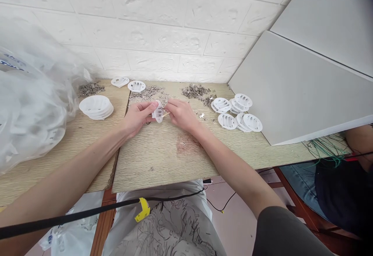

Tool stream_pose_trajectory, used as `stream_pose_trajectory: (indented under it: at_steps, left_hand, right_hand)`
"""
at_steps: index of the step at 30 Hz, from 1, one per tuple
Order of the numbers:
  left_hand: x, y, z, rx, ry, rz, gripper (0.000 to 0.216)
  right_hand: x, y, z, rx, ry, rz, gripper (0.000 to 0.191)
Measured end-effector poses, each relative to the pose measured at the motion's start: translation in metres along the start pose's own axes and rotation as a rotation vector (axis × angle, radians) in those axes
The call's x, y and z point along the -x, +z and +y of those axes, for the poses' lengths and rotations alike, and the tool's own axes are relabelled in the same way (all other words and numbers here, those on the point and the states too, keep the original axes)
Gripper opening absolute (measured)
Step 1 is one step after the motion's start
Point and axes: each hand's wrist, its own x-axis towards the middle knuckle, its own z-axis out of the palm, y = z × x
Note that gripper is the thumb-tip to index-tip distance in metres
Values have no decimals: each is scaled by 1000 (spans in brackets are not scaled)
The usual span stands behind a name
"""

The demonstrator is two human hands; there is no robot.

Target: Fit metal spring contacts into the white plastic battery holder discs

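Note:
My left hand (135, 119) is closed on a white round plastic disc (159, 112), held tilted up with its slotted face toward my right hand. Small metal pieces show in the disc's slots. Between the fingers of my right hand (183, 116) is a thin pale stick (166, 114), its tip at the disc's edge; my fingers hide its other end. Small flat metal clips lie in a loose pile (150, 93) behind my hands. Another heap of metal clips (195, 91) sits farther right, and a single clip (202, 115) lies near my right wrist.
Stacked white discs (94, 105) stand at left beside a big clear plastic bag (32, 93). Several discs fitted with metal (253, 122) lie at right by a grey panel (303, 77). Green wires (329, 147) and another person's arm (359, 139) are at far right. A black cable (87, 210) crosses in front.

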Motion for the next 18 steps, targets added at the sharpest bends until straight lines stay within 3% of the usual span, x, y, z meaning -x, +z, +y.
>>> stream_pose_trajectory:
  at_steps: [8,18]
  left_hand:
    - [-3,-1,5,94,1,-20,34]
    - [-4,-3,1,100,-29,-38,35]
  right_hand:
    - [3,-4,1,-222,108,96,16]
    - [1,-10,1,-15,71,-98,24]
